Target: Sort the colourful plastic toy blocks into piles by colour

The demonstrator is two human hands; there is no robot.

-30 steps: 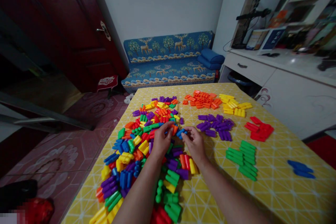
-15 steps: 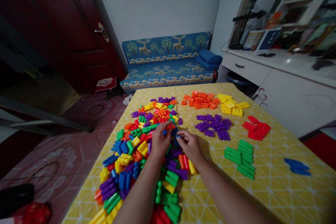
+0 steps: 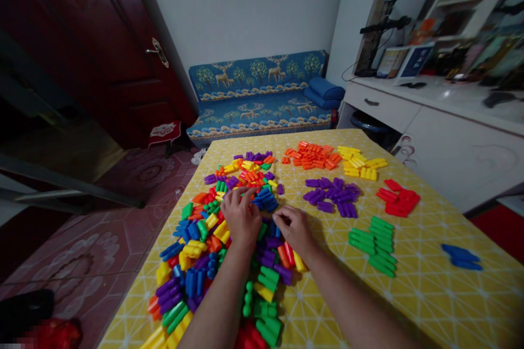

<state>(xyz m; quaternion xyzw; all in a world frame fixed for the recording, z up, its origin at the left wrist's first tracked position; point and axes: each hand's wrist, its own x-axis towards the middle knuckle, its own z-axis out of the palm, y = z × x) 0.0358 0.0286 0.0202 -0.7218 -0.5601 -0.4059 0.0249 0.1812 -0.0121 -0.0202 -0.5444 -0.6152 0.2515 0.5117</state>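
Observation:
A mixed pile of coloured plastic building pieces (image 3: 196, 248), bullet-shaped and mostly joined in twos and threes, covers the left side of the table. My left hand (image 3: 242, 218) lies over the middle of this pile with fingers stretched out and apart, touching pieces. Just beyond its fingertips sit several blue pieces (image 3: 267, 200). At the pile's right edge, my right hand (image 3: 297, 230) is curled, thumb and forefinger nearly together; whatever lies between the tips is too small to make out. Blue pieces (image 3: 275, 227) lie just under those fingertips.
Sorted by colour on the yellow patterned tablecloth (image 3: 327, 305) are orange (image 3: 313, 156), yellow (image 3: 360, 163), purple (image 3: 332, 195), red (image 3: 398, 199), green (image 3: 374, 245) and blue pieces (image 3: 462, 257). A blue sofa (image 3: 257, 92) stands behind; a white cabinet (image 3: 458, 147) is at right.
My left hand has moved left and opened out over the pile, exposing blue pieces. My right hand has shifted slightly down. The sorted groups look the same.

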